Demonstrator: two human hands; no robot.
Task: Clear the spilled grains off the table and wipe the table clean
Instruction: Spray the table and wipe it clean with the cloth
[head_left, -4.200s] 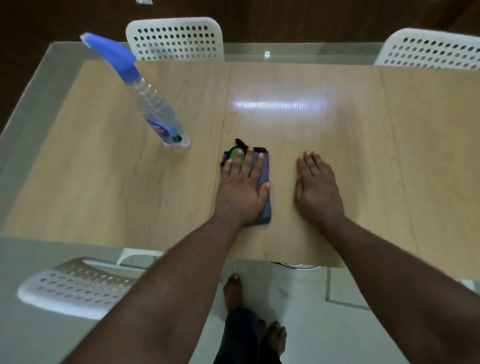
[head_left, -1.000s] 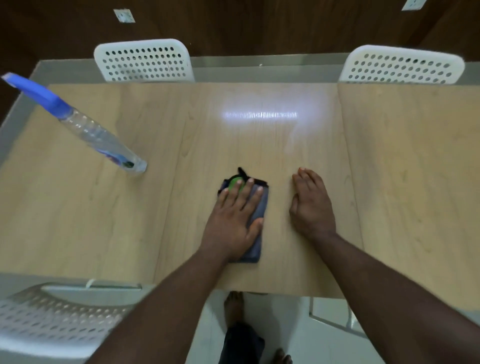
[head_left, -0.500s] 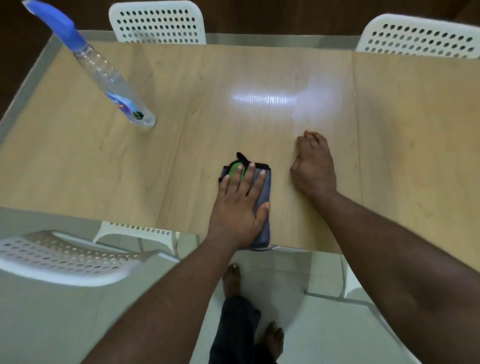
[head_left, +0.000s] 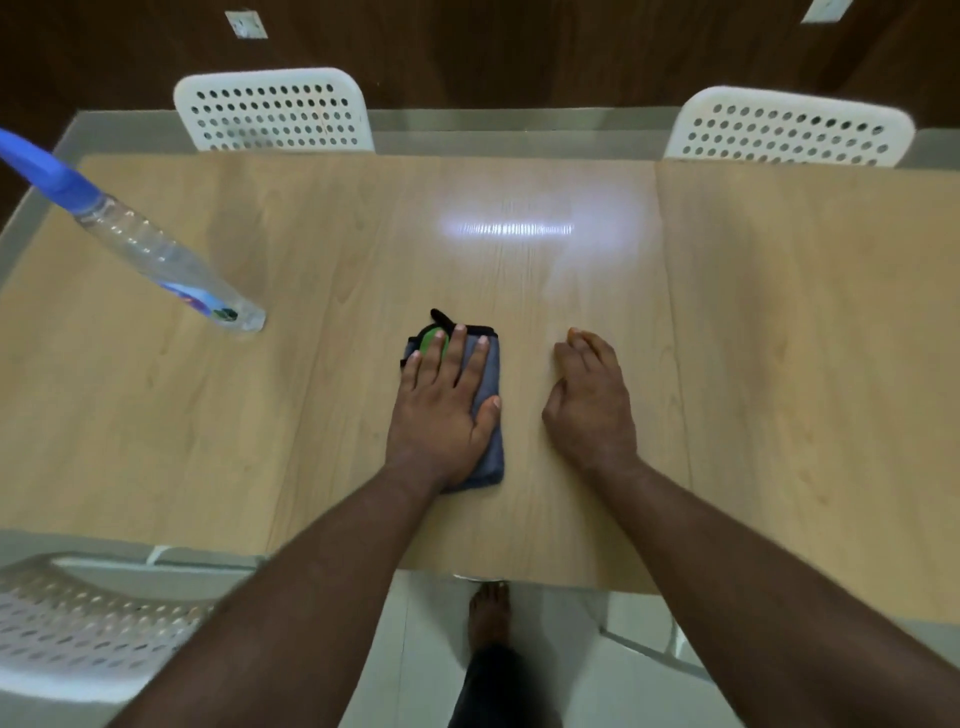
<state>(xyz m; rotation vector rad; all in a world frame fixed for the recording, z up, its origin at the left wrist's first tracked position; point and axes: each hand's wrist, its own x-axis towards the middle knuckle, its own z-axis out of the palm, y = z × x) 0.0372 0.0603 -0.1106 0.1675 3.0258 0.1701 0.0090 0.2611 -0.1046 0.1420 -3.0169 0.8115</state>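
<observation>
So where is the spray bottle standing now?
In the head view the spray bottle stands at the far left of the table, apart from the cloth under the left hand.

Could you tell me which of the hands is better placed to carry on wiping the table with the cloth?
Left. The left hand already lies flat on the folded cloth, fingers straight. The right hand rests on the bare table beside the cloth, not touching it, fingers curled.
</observation>
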